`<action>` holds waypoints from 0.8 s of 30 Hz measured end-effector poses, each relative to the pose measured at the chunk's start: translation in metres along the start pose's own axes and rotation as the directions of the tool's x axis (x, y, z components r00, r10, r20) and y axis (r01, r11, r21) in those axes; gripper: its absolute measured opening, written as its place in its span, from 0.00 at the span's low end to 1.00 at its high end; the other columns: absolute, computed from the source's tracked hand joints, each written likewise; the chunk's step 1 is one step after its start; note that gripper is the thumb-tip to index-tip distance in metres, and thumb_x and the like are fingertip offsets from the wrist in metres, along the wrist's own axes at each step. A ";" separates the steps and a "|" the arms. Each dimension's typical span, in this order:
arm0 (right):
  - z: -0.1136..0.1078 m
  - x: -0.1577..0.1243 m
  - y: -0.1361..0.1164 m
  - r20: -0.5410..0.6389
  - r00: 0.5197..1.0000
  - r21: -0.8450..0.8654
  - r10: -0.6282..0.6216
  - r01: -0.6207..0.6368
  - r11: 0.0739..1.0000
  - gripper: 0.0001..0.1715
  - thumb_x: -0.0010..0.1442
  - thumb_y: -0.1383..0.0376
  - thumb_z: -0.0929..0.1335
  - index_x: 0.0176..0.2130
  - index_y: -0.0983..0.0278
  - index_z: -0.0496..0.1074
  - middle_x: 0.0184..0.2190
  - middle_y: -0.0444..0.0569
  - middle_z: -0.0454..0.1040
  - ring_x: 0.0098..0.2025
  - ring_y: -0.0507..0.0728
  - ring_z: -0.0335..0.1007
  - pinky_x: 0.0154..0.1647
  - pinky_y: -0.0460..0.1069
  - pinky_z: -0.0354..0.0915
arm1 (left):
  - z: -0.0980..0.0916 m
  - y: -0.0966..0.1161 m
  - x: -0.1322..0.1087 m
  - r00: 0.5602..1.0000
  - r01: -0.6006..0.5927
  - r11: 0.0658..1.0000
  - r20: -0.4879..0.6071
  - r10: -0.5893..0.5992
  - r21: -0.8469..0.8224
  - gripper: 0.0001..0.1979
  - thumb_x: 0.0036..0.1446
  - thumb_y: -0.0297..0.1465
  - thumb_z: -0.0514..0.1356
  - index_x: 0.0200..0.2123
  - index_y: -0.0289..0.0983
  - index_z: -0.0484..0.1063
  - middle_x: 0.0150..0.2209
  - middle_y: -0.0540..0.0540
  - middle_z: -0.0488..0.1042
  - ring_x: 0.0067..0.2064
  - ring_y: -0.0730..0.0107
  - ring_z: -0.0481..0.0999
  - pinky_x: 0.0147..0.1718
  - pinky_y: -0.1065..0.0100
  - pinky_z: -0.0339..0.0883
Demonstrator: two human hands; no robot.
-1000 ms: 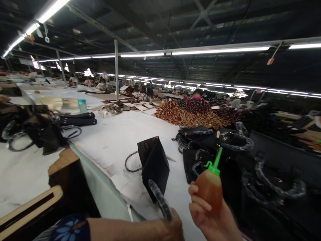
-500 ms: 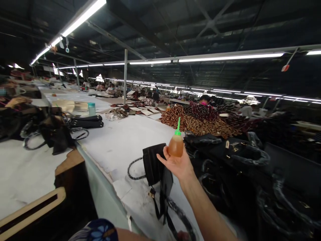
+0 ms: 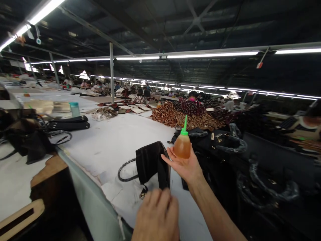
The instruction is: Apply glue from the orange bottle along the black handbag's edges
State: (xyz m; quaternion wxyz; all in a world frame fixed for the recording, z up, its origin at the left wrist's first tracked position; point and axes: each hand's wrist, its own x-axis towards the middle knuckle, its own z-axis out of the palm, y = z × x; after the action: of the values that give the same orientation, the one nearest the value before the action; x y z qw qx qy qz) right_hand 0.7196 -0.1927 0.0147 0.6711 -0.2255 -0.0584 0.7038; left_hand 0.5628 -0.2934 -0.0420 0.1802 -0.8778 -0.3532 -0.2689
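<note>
My right hand (image 3: 185,164) reaches forward with its fingers round a small squeeze bottle (image 3: 182,144) of amber liquid with a green nozzle. The bottle is held upright above the white table (image 3: 117,137), beside a black handbag (image 3: 151,164) that stands there with a plastic-wrapped handle (image 3: 124,169). My left hand (image 3: 156,214) is low in the foreground, back toward me, fingers bent down just in front of the bag. What those fingers hold, if anything, is hidden.
A heap of black handbags (image 3: 220,144) with wrapped handles lies to the right. Brown and dark leather pieces (image 3: 185,115) are piled behind. To the left sit black straps (image 3: 67,123), a teal cup (image 3: 74,108) and another dark bag (image 3: 23,137). Several people work at far tables.
My right hand carried the bottle from close in front of me out over the table and holds it there. My left hand dropped out of view, then rose again near the bag.
</note>
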 end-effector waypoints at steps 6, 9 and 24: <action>0.002 -0.004 0.004 -0.030 0.998 0.031 -0.051 0.052 0.998 0.24 0.62 0.48 0.62 0.31 0.66 0.71 0.35 0.55 0.71 0.49 0.64 0.68 0.53 0.69 0.59 | 0.001 -0.014 0.055 0.789 0.477 0.868 0.503 -0.353 -0.140 0.25 0.55 0.32 0.58 0.56 0.35 0.63 0.63 0.38 0.57 0.50 0.49 0.72 0.44 0.54 0.70; 0.005 -0.012 0.002 -0.036 0.997 0.020 -0.066 0.067 0.998 0.25 0.62 0.48 0.62 0.31 0.66 0.71 0.35 0.55 0.71 0.49 0.63 0.68 0.55 0.69 0.57 | 0.009 -0.020 0.055 0.790 0.519 0.822 0.498 -0.357 -0.235 0.13 0.57 0.23 0.51 0.44 0.35 0.69 0.63 0.40 0.57 0.46 0.59 0.76 0.44 0.61 0.70; 0.007 -0.099 -0.006 -0.064 0.994 -0.024 -0.089 0.088 0.996 0.23 0.63 0.52 0.62 0.31 0.67 0.73 0.31 0.54 0.72 0.44 0.63 0.69 0.52 0.71 0.58 | -0.058 -0.103 -0.038 0.887 0.181 0.764 0.439 0.145 -0.619 0.12 0.61 0.26 0.47 0.42 0.41 0.67 0.60 0.45 0.60 0.48 0.65 0.73 0.46 0.69 0.66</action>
State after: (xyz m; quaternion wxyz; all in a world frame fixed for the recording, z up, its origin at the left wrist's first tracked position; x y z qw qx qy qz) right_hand 0.7224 -0.2868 0.0465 0.7008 -0.2523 -0.0539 0.6651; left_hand 0.4456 -0.2720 -0.0062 -0.2244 -0.9197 -0.2801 -0.1589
